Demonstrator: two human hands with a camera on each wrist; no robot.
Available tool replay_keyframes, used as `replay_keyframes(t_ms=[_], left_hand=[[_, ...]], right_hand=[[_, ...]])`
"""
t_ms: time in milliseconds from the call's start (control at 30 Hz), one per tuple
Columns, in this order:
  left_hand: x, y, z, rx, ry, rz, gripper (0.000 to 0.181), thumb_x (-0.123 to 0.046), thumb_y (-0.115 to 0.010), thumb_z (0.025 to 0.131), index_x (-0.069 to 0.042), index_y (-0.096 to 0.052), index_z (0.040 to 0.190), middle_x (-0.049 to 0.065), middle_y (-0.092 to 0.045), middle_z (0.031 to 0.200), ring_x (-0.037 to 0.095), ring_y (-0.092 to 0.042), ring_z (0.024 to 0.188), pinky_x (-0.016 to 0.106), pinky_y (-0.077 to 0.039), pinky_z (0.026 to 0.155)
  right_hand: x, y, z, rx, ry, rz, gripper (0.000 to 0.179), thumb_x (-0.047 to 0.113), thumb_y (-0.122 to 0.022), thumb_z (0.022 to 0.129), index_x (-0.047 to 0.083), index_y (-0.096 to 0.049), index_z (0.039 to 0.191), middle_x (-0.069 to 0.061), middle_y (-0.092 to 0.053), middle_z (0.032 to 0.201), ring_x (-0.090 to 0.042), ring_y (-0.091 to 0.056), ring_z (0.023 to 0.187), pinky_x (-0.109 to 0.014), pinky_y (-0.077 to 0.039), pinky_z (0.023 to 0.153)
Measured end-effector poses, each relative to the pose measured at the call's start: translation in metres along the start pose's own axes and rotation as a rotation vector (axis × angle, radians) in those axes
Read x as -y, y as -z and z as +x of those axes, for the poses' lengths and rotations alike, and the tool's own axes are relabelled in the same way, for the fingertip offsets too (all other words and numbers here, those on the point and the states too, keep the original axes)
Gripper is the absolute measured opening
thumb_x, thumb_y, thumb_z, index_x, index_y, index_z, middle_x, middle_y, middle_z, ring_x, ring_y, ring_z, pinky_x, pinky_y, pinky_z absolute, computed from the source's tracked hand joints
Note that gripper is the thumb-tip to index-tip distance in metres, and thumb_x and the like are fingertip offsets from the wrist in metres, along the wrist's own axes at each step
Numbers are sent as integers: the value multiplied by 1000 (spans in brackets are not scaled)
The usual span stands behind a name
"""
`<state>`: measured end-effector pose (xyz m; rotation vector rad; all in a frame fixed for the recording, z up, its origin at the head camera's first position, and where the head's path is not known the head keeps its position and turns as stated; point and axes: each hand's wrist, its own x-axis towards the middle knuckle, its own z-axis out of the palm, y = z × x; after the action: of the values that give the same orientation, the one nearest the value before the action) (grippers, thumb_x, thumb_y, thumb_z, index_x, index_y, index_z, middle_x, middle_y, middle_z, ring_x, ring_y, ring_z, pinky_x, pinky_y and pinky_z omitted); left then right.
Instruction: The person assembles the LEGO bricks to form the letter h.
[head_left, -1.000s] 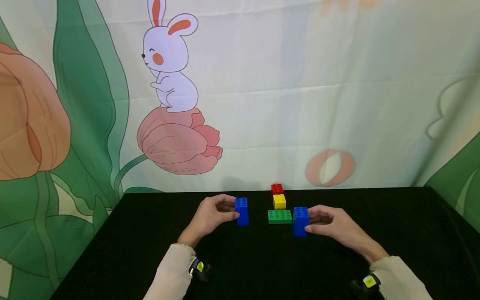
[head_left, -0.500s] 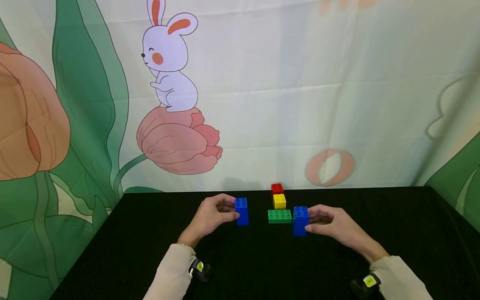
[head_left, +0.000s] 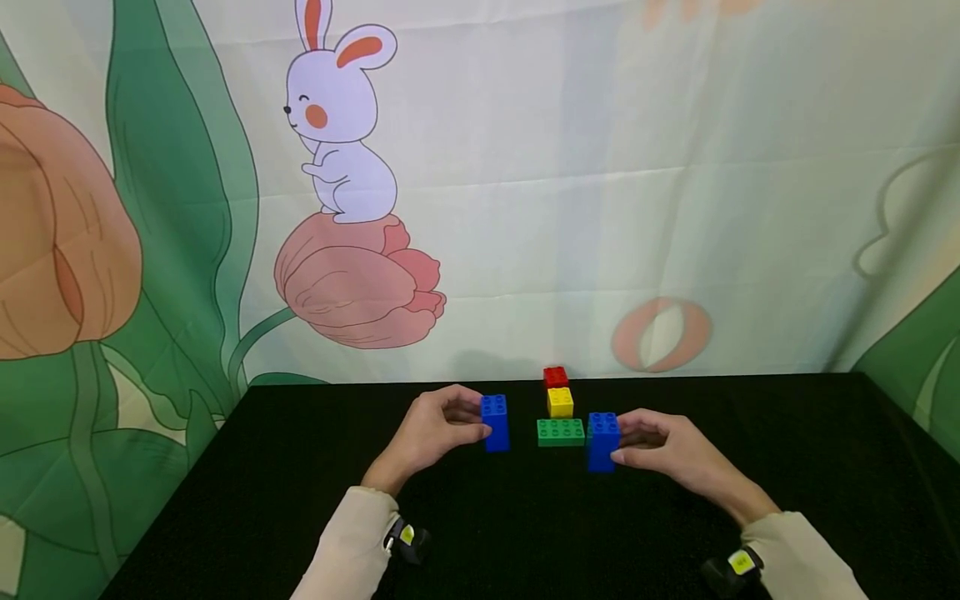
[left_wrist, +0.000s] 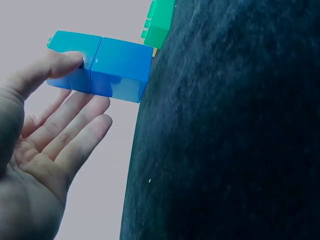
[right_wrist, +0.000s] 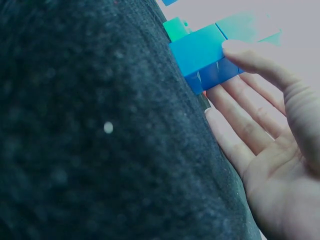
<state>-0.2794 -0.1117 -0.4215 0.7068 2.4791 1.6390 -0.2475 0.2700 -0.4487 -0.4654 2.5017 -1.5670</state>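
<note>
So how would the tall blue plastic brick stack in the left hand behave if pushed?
The blue plastic brick stack would probably tip if pushed high, being taller than wide. Its shiny sides look stiff and maybe slippery. The seam suggests it could split there.

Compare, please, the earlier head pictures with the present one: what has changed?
The left hand has moved slightly to the right, bringing its blue stack closer to the green brick. Nothing was newly grasped or released. The right hand, the blue stack it holds, and the green, yellow and red bricks stayed in place.
</note>
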Motion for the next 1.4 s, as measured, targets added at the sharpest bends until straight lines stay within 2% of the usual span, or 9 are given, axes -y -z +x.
replay_keyframes(t_ms=[200,433,700,1033,1400], left_hand=[[-6,-7,1,15,-3,-10,32,-11,-82,93,-2,-70,121,11,-74,117,27,-73,106,39,-62,92],[-10,-15,2,30,-35,-28,33,-10,-82,93,-1,-69,121,12,-74,118,27,-73,106,37,-62,91],[-17,-27,4,29,-43,-6,30,-12,-81,94,-4,-70,120,9,-75,116,24,-74,103,37,-62,90],[-23,-38,7,37,-37,-19,31,-12,-80,96,-5,-69,123,10,-74,120,23,-73,105,37,-62,92],[-29,-52,9,50,-11,-21,29,-13,-78,98,-9,-70,126,5,-73,122,18,-73,106,35,-61,93]], right_hand=[[1,0,0,-1,-8,-5,51,24,-82,93,3,-63,136,-13,-70,126,-29,-68,114,-47,-57,98],[2,-1,0,-2,-7,-6,51,24,-82,93,3,-63,136,-13,-70,126,-28,-69,114,-48,-57,98],[1,-1,0,-2,-13,-4,51,25,-82,93,3,-63,136,-13,-70,126,-28,-68,114,-47,-57,98],[1,0,1,3,-16,0,52,24,-82,93,3,-63,137,-13,-70,126,-28,-68,114,-48,-57,97],[1,1,2,4,-13,-6,51,26,-82,93,4,-64,135,-11,-71,125,-27,-69,113,-45,-58,97]])
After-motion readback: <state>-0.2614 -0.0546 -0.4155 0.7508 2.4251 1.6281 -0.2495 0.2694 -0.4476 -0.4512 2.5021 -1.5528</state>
